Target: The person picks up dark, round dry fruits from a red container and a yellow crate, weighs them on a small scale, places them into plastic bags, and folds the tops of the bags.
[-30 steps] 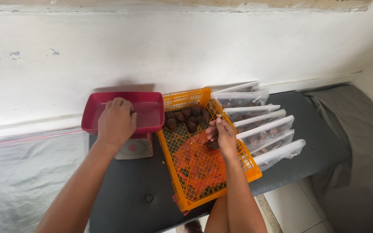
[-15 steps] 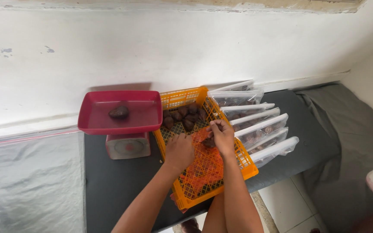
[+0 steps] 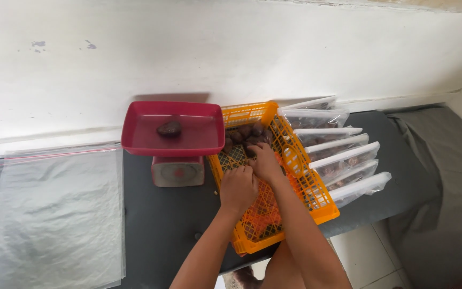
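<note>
Where the dark table (image 3: pixel 402 160) meets the white wall, an orange lattice crate (image 3: pixel 295 176) lies at centre, long axis running 11 to 5 o'clock. Dark brown round fruits (image 3: pixel 244 134) cluster in its far end, at 12 o'clock of both hands. Left hand (image 3: pixel 238 187) sits inside the crate, fingers curled under; whether they pinch anything cannot be told. Right hand (image 3: pixel 266 162), just beyond it and touching it, reaches fingers-down to the edge of the fruit pile; grip hidden too.

At 10 o'clock of the hands: red tray (image 3: pixel 135 131) on a small grey kitchen scale (image 3: pixel 177 172), one dark fruit (image 3: pixel 169 128) alone in it. At 3 o'clock: row of clear zip bags (image 3: pixel 343 160), overlapped against the crate's wall, dark pieces inside several. At 9 o'clock, well apart: stack of flat clear plastic bags (image 3: pixel 54 214) on the table. Grey cloth (image 3: pixel 445 176) covers the table's far right end.
</note>
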